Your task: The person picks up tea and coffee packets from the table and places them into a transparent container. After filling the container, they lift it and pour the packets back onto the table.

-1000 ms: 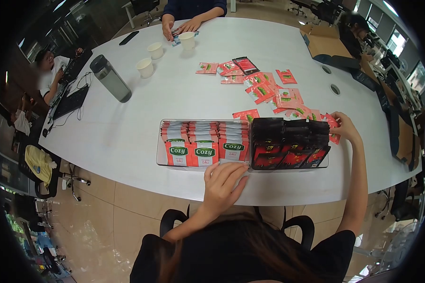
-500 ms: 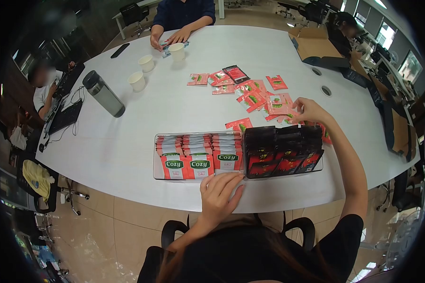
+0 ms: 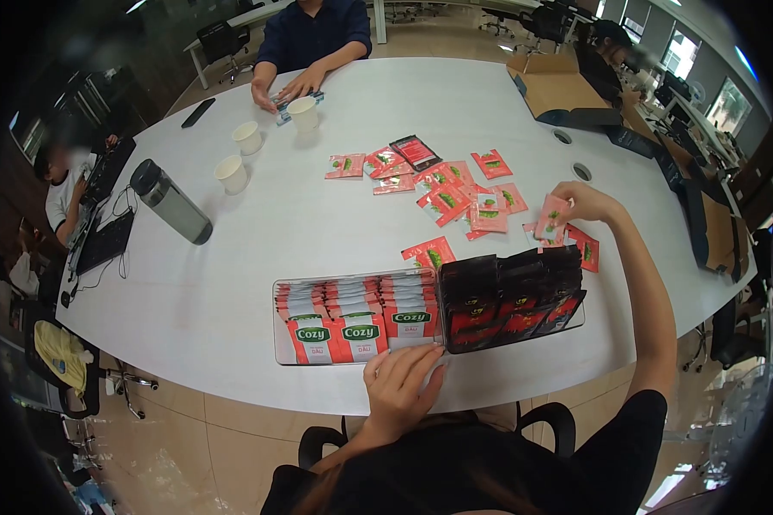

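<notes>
My right hand (image 3: 587, 202) pinches a pink tea sachet (image 3: 550, 218), raised beside the loose pile, behind the black packets. The fingers of my left hand (image 3: 402, 383) are stretched out against the front edge of a clear tray (image 3: 276, 322). Rows of red-and-white Cozy tea sachets (image 3: 360, 335) stand upright in its left part. To their right, black-and-red packets (image 3: 507, 296) are packed in rows, leaning slightly. Past the tray lie several loose red and pink sachets (image 3: 447, 202), with a darker sachet (image 3: 416, 153) at the back.
A grey bottle (image 3: 171, 202) and several paper cups (image 3: 230, 174) occupy the left side. Across the white table, another person's hands (image 3: 299, 84) touch small blue-white packets. Opened cardboard boxes (image 3: 558, 86) line the right edge; a phone (image 3: 198, 113) lies far left.
My right hand has picked up a pink sachet from the pile and drawn it slightly right. My left hand keeps its place at the tray. The camera view has tilted a little.
</notes>
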A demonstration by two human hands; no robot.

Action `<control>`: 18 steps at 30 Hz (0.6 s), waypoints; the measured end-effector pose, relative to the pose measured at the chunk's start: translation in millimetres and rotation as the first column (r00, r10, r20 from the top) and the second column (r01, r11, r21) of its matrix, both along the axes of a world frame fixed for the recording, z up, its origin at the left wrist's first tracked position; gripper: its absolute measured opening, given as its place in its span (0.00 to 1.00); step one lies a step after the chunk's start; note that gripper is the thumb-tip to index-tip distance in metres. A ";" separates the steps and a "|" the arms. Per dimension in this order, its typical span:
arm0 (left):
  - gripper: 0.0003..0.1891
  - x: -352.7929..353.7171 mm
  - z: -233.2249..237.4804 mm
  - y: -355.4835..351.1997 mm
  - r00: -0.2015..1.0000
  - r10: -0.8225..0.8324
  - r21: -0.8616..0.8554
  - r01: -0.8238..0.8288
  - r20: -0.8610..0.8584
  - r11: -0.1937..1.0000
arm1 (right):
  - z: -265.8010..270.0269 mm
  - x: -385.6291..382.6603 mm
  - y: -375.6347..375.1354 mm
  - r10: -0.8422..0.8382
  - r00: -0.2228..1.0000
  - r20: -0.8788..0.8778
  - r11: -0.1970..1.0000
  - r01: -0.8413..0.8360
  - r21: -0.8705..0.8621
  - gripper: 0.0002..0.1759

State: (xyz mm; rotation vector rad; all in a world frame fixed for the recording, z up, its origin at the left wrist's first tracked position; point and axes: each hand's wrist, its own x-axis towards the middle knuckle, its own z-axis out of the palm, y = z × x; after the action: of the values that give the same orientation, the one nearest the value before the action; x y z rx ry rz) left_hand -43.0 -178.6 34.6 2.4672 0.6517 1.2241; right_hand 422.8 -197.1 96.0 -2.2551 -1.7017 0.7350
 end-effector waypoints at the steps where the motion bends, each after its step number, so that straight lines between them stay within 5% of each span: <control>1: 0.21 0.2 -0.5 0.2 1.000 0.002 -0.001 -0.002 0.001 1.000 | -9.4 -4.4 0.2 0.074 0.995 0.060 0.993 -0.079 0.085 0.23; 5: 0.20 0.3 -1.1 1.4 1.000 0.002 -0.003 -0.002 -0.004 1.000 | -7.0 -39.9 10.0 -0.082 0.984 0.159 0.987 0.102 -0.122 0.33; 14: 0.19 -0.6 -0.9 2.2 1.000 0.006 -0.002 -0.006 -0.022 1.000 | -2.9 -7.1 42.3 -0.117 0.993 0.013 0.992 0.117 0.040 0.19; 18: 0.19 -1.1 -2.0 1.4 1.000 0.008 -0.006 -0.008 -0.016 1.000 | -17.7 -1.4 73.0 0.203 0.973 0.108 0.949 -0.222 0.223 0.23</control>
State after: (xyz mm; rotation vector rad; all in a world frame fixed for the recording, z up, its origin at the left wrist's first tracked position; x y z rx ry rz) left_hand -44.0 -177.1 32.6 2.4741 0.6701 1.2041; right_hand 421.4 -124.1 78.4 -1.9904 -1.9787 0.4557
